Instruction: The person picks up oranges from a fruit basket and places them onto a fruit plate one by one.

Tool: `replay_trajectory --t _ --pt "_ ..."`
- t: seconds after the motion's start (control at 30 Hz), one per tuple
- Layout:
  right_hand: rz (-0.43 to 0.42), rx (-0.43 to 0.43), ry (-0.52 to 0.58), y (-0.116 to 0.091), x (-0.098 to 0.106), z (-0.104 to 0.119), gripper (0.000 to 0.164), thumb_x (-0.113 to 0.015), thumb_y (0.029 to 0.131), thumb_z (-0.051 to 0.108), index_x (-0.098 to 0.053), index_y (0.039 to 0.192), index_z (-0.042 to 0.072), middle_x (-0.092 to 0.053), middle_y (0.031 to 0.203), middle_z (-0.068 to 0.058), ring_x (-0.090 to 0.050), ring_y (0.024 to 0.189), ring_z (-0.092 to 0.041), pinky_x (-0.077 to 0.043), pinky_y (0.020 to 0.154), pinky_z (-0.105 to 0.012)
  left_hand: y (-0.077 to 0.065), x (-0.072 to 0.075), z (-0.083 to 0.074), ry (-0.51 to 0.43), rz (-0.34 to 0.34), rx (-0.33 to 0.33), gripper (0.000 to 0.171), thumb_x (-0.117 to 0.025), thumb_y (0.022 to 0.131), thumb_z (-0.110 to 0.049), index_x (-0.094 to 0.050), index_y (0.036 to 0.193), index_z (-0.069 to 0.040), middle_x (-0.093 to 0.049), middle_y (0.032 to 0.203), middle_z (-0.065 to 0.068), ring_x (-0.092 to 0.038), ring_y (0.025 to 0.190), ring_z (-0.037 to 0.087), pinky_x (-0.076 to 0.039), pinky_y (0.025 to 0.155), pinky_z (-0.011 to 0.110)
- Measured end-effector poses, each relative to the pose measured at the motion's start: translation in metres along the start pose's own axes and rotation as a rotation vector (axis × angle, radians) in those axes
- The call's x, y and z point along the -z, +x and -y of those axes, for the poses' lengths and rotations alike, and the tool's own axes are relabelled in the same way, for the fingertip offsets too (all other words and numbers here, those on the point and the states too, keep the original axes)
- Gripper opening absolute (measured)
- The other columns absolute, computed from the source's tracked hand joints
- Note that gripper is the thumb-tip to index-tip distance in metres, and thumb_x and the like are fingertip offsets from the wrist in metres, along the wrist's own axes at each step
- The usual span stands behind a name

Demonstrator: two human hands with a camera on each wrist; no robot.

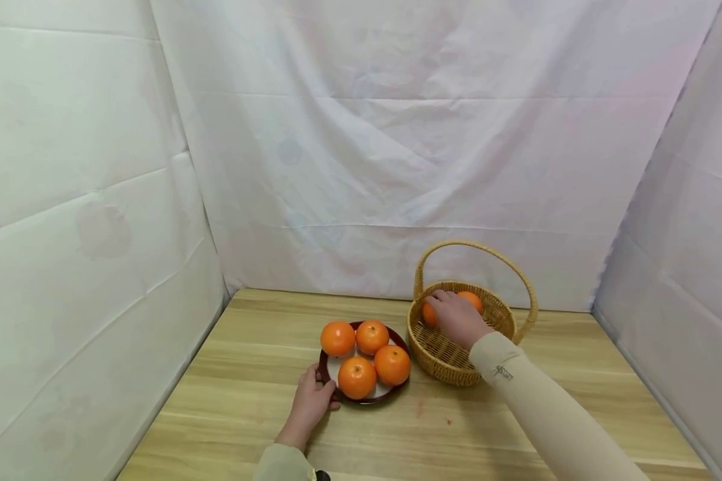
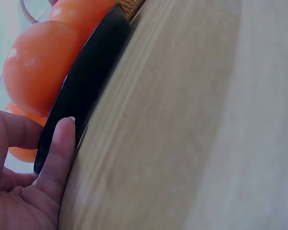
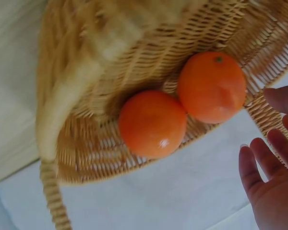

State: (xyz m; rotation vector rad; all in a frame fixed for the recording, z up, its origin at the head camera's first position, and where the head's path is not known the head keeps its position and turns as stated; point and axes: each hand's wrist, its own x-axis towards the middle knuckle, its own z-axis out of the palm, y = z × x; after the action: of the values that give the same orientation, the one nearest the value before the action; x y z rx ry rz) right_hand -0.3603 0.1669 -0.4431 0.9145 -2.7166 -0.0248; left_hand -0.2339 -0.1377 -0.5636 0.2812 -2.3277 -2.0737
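In the head view, we see the left hand (image 1: 311, 401) at the near left edge of a dark-rimmed plate (image 1: 334, 369), its fingers and thumb clamped on the rim. Four oranges (image 1: 357, 378) sit on that plate, which rests on the wooden surface (image 1: 241, 381). Just to its right stands a wicker basket (image 1: 436, 364) with a tall arched handle (image 1: 472, 244). The right hand (image 1: 457, 319) reaches in over it, near two more oranges (image 1: 470, 298), and a pale sleeve (image 1: 547, 401) covers that arm.

In the left wrist view, we find a digit laid along the plate's dark outer side and another finger at the rim, with oranges bulging above it.

In the right wrist view, we make out the basket's two oranges touching each other against the woven wall. The right hand is beside them, fingers apart and holding nothing.
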Motion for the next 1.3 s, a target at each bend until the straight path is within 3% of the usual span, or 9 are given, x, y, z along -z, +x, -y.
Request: replay_trajectory --t 0.17,0.5,0.83,1.1,1.3 --pt "0.076 0.005 -0.037 -0.001 -0.004 -0.007 0.052 -0.065 0.081 0.0 -0.05 0.13 0.01 -0.046 0.129 -0.015 -0.046 0.115 -0.034 -0.044 0.091 -0.05 0.0 -0.001 0.0 0.006 0.008 0.005 0.053 -0.049 0.089 -0.004 -0.026 0.136 0.004 -0.032 0.114 0.024 -0.06 0.067 0.021 -0.057 0.057 0.032" --pt "0.118 0.026 -0.062 0.001 -0.016 -0.017 0.056 -0.064 0.08 -0.003 -0.049 0.132 0.015 -0.045 0.132 -0.015 -0.046 0.115 -0.036 -0.045 0.089 -0.051 -0.002 0.001 -0.001 0.014 0.018 -0.007 0.055 -0.049 0.089 -0.003 -0.024 0.137 0.007 -0.034 0.111 0.024 -0.061 0.067 0.021 -0.057 0.057 0.032" --pt "0.149 -0.035 -0.105 -0.002 -0.02 -0.023 0.064 -0.066 0.079 -0.001 -0.045 0.136 0.019 -0.038 0.138 -0.016 -0.047 0.111 -0.04 -0.051 0.073 -0.051 0.002 -0.001 0.0 0.004 0.018 -0.016 0.053 -0.049 0.088 -0.002 -0.026 0.136 0.006 -0.039 0.108 0.022 -0.06 0.068 0.02 -0.057 0.056 0.033" --pt "0.173 -0.096 -0.109 -0.007 -0.024 -0.032 0.069 -0.071 0.077 0.009 -0.041 0.138 0.023 -0.038 0.139 -0.013 -0.044 0.115 -0.039 -0.041 0.084 -0.063 0.003 -0.003 0.003 0.002 0.011 -0.008 0.052 -0.05 0.088 -0.003 -0.029 0.135 0.005 -0.043 0.104 0.021 -0.06 0.067 0.021 -0.057 0.055 0.033" --pt "0.16 -0.097 -0.128 -0.005 -0.023 -0.033 0.072 -0.074 0.075 0.012 -0.041 0.138 0.024 -0.042 0.137 -0.012 -0.045 0.115 -0.038 -0.041 0.083 -0.064 0.001 -0.002 0.0 0.0 0.005 -0.009 0.053 -0.05 0.088 -0.004 -0.028 0.135 0.005 -0.035 0.112 0.024 -0.06 0.068 0.021 -0.057 0.055 0.033"
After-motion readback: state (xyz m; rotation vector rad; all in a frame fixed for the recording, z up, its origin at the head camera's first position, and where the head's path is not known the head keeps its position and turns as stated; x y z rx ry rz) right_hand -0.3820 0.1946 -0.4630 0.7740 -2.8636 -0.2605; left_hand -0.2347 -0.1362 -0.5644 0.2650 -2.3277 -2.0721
